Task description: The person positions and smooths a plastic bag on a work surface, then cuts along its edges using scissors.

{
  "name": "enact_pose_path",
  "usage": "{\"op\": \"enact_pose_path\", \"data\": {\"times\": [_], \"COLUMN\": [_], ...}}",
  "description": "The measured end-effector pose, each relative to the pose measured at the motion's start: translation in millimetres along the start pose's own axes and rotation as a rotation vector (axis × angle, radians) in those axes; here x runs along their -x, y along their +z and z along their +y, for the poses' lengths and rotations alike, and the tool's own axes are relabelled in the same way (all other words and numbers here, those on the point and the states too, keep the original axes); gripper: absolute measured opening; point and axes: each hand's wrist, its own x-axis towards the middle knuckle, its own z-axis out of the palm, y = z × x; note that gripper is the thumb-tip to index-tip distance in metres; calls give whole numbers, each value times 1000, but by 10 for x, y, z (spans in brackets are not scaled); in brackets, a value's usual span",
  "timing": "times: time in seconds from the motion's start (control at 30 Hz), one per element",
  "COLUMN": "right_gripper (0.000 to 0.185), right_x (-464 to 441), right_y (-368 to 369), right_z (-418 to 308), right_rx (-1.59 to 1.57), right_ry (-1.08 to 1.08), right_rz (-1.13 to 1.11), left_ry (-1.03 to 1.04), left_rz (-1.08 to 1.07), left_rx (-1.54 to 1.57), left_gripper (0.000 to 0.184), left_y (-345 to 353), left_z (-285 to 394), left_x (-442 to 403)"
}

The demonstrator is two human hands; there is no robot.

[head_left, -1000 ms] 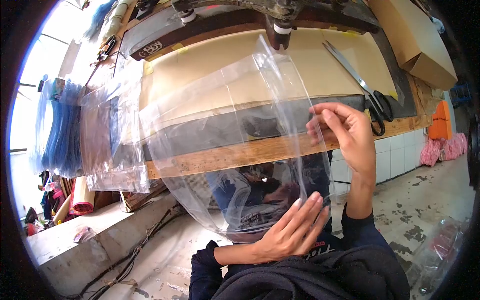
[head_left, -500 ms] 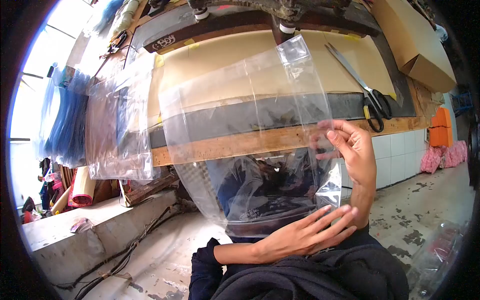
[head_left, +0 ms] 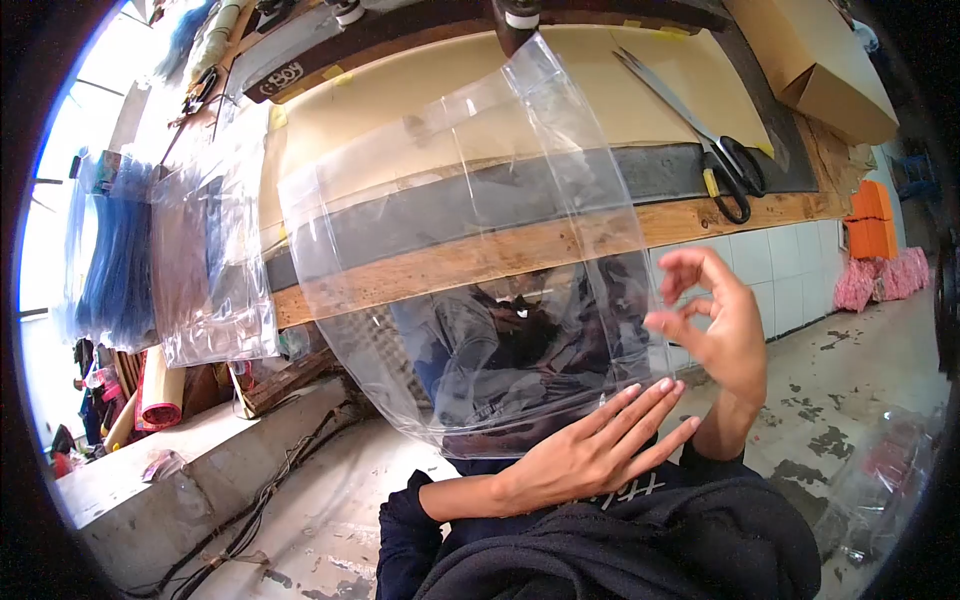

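A large clear plastic sheet or bag (head_left: 460, 270) lies across the workbench edge (head_left: 440, 262) and hangs down in front of my body. My left hand (head_left: 590, 445) lies on its lower right corner, the fingers stretched out and slightly spread. Just right of the plastic's right edge is my right hand (head_left: 715, 325), its fingers curved and apart with nothing between them. Whether its fingertips touch the plastic is unclear. Black-handled scissors (head_left: 715, 145) lie on the bench above my right hand, blades pointing up and left.
Folded clear plastic (head_left: 205, 270) and blue strips (head_left: 110, 265) hang over the bench's left end. A dark machine bar (head_left: 400, 38) crosses the back. A cardboard box (head_left: 815, 70) stands back right. Pink bundles (head_left: 880, 280) and an orange object (head_left: 870, 220) are beyond, right. Cables (head_left: 265, 500) run low left.
The view has shifted, so the bench sits higher. My right hand has opened and moved off the plastic's edge. My left hand stays at the lower corner. The plastic's right part has spread flatter.
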Motion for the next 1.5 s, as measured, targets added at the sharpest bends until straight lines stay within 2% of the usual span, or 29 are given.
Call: {"op": "enact_pose_path", "data": {"times": [0.07, 0.13, 0.17, 0.27, 0.4, 0.47, 0.6, 0.67, 0.8, 0.87, 0.9, 0.93, 1.0, 1.07, 1.27, 1.37, 1.43, 1.5], "right_gripper": [34, 27, 20, 13, 11, 16, 19, 17, 16, 13, 11, 11, 17, 20, 9, 7, 6, 7], "right_x": [87, 138, 145, 140, 120, 122, 103, 92, 83, 72, 48, 15, -48, -77, -190, -213, -217, -205], "right_y": [-4, 5, 28, 35, 31, 16, 0, 15, 78, 141, 173, 212, 271, 288, 356, 356, 362, 351], "right_z": [35, 151, 158, 215, 219, 171, 192, 202, 186, 150, 86, 38, -16, 3, 8, 9, 12, 23], "right_rx": [10, -144, -201, -318, -308, -199, -199, -179, -148, -76, -8, -7, 155, 72, -105, -134, -185, -213], "right_ry": [61, 183, 200, 190, 167, 170, 169, 151, 121, 83, 31, 38, -224, -167, 38, 77, 76, 87], "right_rz": [-26, -84, -39, -38, -43, -48, -99, -113, -102, 25, 125, 131, 326, 285, 232, 212, 231, 215], "left_ry": [12, 1, -13, -50, -61, -9, -83, 50, 188, 215, 250, 257, 189, 179, 75, 120, 269, 282], "left_rz": [7, 7, 7, 1, -39, -182, -73, 19, 118, -144, -80, -82, -236, -203, -286, -251, -113, -133], "left_rx": [-24, -16, -12, 59, 128, 105, -235, -336, -203, 33, 144, 151, 333, 395, 363, 391, 339, 397], "left_gripper": [48, 47, 46, 48, 50, 52, 42, 39, 30, 24, 22, 22, 18, 15, 17, 19, 21, 21], "left_y": [15, 38, 44, 25, -220, -443, -784, -794, -589, -573, -569, -576, -619, -616, -678, -632, -602, -553], "left_z": [-5, 4, 12, 10, -146, -318, -678, -1056, -1658, -1806, -1870, -1918, -1978, -2024, -2125, -2127, -2051, -2011], "left_x": [0, -1, -1, 7, 113, 229, 64, -207, -749, -928, -963, -991, -1018, -982, -893, -896, -886, -905]}}
